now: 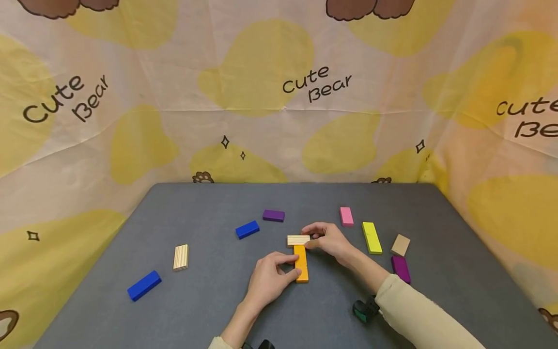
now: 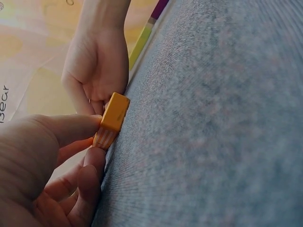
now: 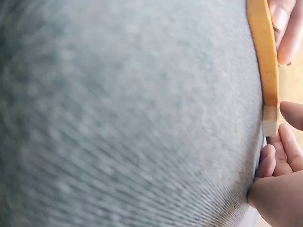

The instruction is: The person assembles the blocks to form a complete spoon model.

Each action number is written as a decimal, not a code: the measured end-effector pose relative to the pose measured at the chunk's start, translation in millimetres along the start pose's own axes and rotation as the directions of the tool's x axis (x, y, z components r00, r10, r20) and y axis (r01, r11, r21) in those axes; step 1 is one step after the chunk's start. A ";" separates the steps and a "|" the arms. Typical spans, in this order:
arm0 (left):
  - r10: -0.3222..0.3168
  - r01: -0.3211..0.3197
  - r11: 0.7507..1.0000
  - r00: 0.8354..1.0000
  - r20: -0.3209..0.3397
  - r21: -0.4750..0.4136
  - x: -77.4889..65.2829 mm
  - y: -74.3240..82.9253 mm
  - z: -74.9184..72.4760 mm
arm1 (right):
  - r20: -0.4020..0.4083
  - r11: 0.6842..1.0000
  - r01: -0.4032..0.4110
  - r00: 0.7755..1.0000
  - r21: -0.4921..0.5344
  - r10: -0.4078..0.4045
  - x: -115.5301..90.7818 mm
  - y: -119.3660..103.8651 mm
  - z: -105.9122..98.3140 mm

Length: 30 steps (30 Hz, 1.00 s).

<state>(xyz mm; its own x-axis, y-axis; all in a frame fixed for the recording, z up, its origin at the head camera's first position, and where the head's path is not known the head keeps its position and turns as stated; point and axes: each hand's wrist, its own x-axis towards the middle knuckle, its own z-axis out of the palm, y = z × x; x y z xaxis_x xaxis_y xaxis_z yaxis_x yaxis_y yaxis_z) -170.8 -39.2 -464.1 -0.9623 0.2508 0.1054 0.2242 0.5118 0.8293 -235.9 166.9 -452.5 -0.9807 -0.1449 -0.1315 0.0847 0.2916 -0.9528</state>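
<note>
An orange block (image 1: 301, 265) lies lengthwise on the grey table, its far end against a plain wooden block (image 1: 298, 240) set crosswise. Together they form a T. My left hand (image 1: 269, 277) has its thumb and fingertips at the left side of the orange block; in the left wrist view the thumb (image 2: 78, 126) touches it near its close end. At the right end of the wooden block is my right hand (image 1: 330, 241), index finger behind and thumb in front. A small gap shows between that thumb (image 3: 292, 115) and the block in the right wrist view.
On the left lie two blue blocks (image 1: 144, 286) and a wooden block (image 1: 180, 257). A purple block (image 1: 273, 215) is farther back. To the right are pink (image 1: 346, 216), yellow-green (image 1: 372, 238), tan (image 1: 400, 245) and dark purple (image 1: 401, 269) blocks. A printed cloth (image 1: 261, 126) hangs behind.
</note>
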 end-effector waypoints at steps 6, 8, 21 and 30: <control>0.012 -0.012 1.000 1.000 -0.009 0.001 -0.4 -1.1 -0.7 | -0.005 0.999 0.045 0.999 0.025 -0.045 -8.5 1.7 -8.4; 0.020 -0.020 1.000 1.000 -0.010 -0.002 -0.8 -0.8 -0.3 | -0.019 0.998 0.065 0.998 0.018 -0.064 -16.5 0.7 -13.7; 0.008 -0.008 1.000 1.000 -0.004 0.006 -0.2 1.7 -0.4 | -0.099 0.979 0.179 0.977 -0.095 -0.188 -61.2 -10.6 -52.6; 0.013 -0.013 1.000 1.000 0.006 0.008 -1.4 -0.4 -0.8 | -0.163 0.974 0.125 0.974 -0.191 -0.157 -89.1 -1.4 -78.2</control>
<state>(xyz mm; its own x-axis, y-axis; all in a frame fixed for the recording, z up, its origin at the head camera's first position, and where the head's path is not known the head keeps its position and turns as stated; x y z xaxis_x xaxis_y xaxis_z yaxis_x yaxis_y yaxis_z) -169.7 -40.4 -464.2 -0.9585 0.2620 0.1125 0.2375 0.5151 0.8236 -162.5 253.4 -418.0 -0.9973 -0.0328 0.0661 -0.0738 0.4459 -0.8920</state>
